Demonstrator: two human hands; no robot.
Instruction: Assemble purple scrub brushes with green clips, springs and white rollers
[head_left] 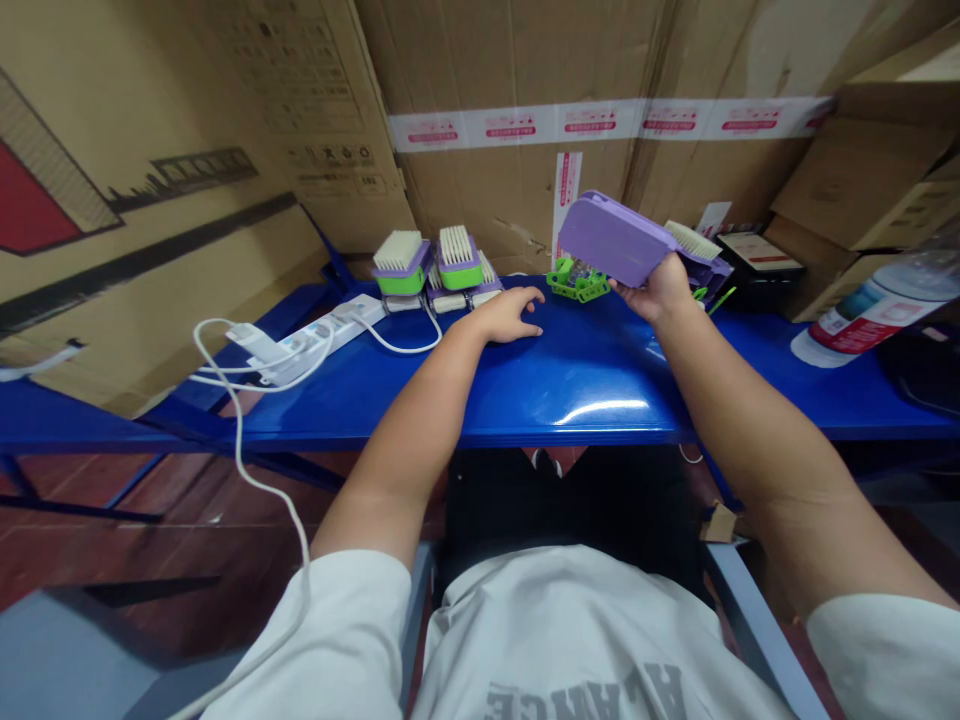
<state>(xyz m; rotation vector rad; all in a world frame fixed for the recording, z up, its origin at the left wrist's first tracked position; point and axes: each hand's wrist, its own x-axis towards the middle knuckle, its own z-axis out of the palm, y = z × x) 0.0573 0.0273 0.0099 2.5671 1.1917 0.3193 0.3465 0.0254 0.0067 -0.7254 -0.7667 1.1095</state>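
The right hand [658, 288] is clasping a lilac bristle brush [611, 240] above the blue bench [525, 400]; the left hand [506, 315] is resting spread, near a green plastic rack [577, 280] and just short of green-and-lilac brushes [427, 262].

White power strip [322, 340] on blue workbench [585, 370]

ITEM: lilac plastic brush [611, 238] | HEAD: white bristles [694, 240], clean | POSE: tilted, raised, gripped in right hand [652, 290]

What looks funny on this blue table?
A plastic bottle lies on its side at the right end of the blue table, instead of standing up. A white cable also droops over the table's edge.
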